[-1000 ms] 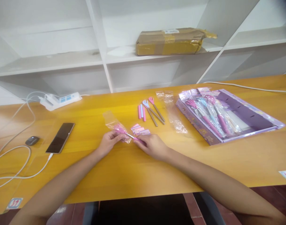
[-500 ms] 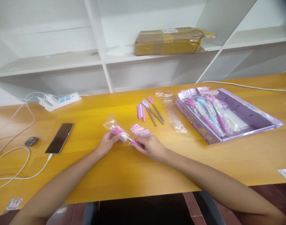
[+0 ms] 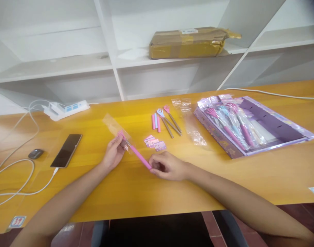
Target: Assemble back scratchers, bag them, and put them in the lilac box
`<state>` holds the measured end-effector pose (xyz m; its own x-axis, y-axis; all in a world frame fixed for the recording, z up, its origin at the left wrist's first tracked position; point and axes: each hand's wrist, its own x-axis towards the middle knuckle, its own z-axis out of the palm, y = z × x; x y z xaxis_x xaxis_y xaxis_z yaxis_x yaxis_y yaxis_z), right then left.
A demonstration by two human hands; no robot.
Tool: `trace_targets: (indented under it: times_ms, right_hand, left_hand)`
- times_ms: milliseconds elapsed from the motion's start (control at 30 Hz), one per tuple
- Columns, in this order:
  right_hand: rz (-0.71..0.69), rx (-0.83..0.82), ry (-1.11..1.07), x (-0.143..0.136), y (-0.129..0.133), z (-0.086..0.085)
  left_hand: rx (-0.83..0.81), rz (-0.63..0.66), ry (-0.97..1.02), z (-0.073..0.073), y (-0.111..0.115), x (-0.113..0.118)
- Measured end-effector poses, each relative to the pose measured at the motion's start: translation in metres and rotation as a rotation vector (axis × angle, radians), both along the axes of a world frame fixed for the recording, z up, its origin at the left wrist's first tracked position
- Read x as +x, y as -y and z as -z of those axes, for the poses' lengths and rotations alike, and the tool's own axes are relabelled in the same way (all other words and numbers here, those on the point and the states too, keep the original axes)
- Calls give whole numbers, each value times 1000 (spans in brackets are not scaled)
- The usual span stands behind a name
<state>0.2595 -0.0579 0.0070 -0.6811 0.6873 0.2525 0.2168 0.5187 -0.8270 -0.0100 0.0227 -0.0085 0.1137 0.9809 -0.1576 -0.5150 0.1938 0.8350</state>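
A pink back scratcher [image 3: 140,157] slants between my hands, its claw end partly inside a clear plastic bag [image 3: 111,124]. My left hand [image 3: 114,152] pinches the claw end and the bag. The fingers of my right hand [image 3: 167,165] are closed on the tip of the pink handle. Beyond my right hand lie small printed cards [image 3: 160,146], pink and blue handle sleeves [image 3: 155,122], and metal rods with a blue claw [image 3: 160,113] and a pink claw [image 3: 167,109]. Clear bags [image 3: 195,132] lie beside them.
A purple display box [image 3: 280,145] at the right holds several bagged scratchers. On the left are a phone [image 3: 66,151], a black mouse-like object [image 3: 35,153], white cables and a power strip [image 3: 69,109]. A taped carton [image 3: 187,44] sits on the shelf.
My right hand has moved down the scratcher to its handle end, and more of the pink handle shows. My left hand and the claw end have shifted slightly left; the bag extends farther up-left.
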Motion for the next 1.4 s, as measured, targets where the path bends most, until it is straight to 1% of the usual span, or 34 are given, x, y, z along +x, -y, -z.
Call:
trace_targets:
  times_ms: [100,233,333,467,567,633,800,900,1033,1233,1400]
  right_hand:
    - [-2,95,9,-2,-1,5]
    - [92,413,12,-4,-5,13]
    - [135,617,18,-4,-7,14]
    - [165,749,22,-5,-6,8]
    - [166,807,30,-6,-3,5]
    - [173,832,51,-6,-2,5]
    - [220,842,84,-6,-5,5]
    - [235,823,62,-7,-7,5]
    - [250,738,22,-9,-8,7]
    - [293,707,37,-12,-6,10]
    - [239,624,-10,-14,-6,17]
  left_hand:
    - [-18,12,-2,0,1,-1]
    - [-19,75,-12,-2,3,0]
    - [-33,105,-20,-5,6,3]
    - [-63,177,-25,-7,10,5]
    - [-40,219,-44,-8,13,6]
    - [3,269,-80,-9,17,7]
    - [117,530,-207,-12,32,11]
    - [165,616,-284,-9,39,11]
    - [162,668,-335,-7,44,10]
    - [48,736,-234,-8,46,12]
    - [-83,697,-151,-9,48,15]
